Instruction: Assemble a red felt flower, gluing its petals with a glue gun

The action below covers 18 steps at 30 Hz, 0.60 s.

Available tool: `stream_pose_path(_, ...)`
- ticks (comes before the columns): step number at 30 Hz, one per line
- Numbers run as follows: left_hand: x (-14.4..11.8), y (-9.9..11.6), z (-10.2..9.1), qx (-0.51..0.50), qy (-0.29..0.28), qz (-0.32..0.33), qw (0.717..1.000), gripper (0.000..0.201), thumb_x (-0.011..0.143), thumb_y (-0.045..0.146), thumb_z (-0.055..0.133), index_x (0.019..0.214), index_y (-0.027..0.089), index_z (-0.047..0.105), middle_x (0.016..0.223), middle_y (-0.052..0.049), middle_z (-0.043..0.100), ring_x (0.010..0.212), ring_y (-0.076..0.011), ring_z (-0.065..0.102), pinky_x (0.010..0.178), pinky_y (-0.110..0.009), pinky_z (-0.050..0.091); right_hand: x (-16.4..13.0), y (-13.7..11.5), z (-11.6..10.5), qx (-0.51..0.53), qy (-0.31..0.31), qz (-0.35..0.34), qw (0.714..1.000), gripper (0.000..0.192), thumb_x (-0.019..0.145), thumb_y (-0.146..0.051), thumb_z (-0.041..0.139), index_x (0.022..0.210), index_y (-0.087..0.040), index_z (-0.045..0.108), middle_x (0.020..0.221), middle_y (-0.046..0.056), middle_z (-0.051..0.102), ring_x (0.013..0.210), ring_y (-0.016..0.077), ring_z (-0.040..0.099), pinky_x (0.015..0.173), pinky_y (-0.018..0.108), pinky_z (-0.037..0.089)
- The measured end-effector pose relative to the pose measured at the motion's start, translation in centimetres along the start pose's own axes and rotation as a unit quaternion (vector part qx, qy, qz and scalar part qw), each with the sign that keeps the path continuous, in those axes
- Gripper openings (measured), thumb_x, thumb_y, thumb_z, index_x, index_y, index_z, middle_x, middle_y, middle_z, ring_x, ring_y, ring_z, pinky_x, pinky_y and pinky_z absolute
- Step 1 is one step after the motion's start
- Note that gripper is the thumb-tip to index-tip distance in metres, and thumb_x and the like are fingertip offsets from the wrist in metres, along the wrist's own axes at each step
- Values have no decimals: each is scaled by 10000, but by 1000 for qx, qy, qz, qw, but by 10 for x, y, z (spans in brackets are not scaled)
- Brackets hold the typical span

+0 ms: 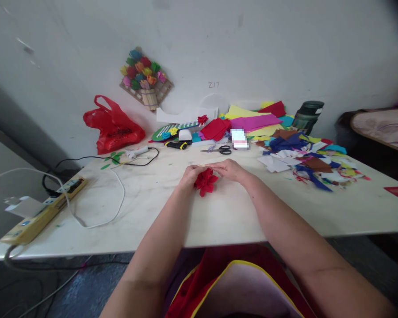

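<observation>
A red flower with pointed petals [206, 183], seemingly of paper or felt, is held just above the white table between my two hands. My left hand [189, 176] closes on its left edge. From the right, my right hand [231, 170] reaches over the flower's far side, its fingertips meeting those of the left. What the fingertips pinch behind the petals is partly hidden. Beyond my hands lie black-handled scissors [224, 150] and a yellow-and-black cutter [176, 145]. A white glue gun [137, 153] rests further left, beside green leaf pieces [114, 157].
A red plastic bag [119, 128] stands at the back left. A yellow power strip [43, 216] with a looping white cable [121, 203] occupies the left side. Coloured sheets [252, 121], a blurred-out phone [239, 139], a dark bottle [308, 115] and a scrap heap [310, 161] fill the back right.
</observation>
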<state>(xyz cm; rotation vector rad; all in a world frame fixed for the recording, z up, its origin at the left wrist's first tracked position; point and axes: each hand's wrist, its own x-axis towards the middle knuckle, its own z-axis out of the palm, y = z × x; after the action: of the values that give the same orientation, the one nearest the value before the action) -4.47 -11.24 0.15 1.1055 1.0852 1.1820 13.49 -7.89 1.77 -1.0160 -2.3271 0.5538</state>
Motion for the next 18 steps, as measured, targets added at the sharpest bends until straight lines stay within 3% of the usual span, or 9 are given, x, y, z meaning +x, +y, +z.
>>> stream_pose_path(8, 0, 0, -1, 20, -2, 21, 1000, 246, 632, 350, 715, 599, 123, 626, 544, -65, 603, 488, -143, 546, 472, -263, 386, 2, 3, 2, -5, 3, 6, 1000, 326, 858, -245, 533, 1144, -303, 678, 950, -1, 749, 864, 182, 678, 774, 281, 498)
stream_pose_path(18, 0, 0, -2, 14, -17, 31, 999, 234, 639, 344, 705, 616, 126, 624, 572, -63, 610, 496, -135, 540, 499, -269, 387, 0, 0, 2, 13, -1, 14, 1000, 335, 857, -264, 512, 1148, -275, 677, 855, 1, 748, 847, 177, 661, 760, 278, 487)
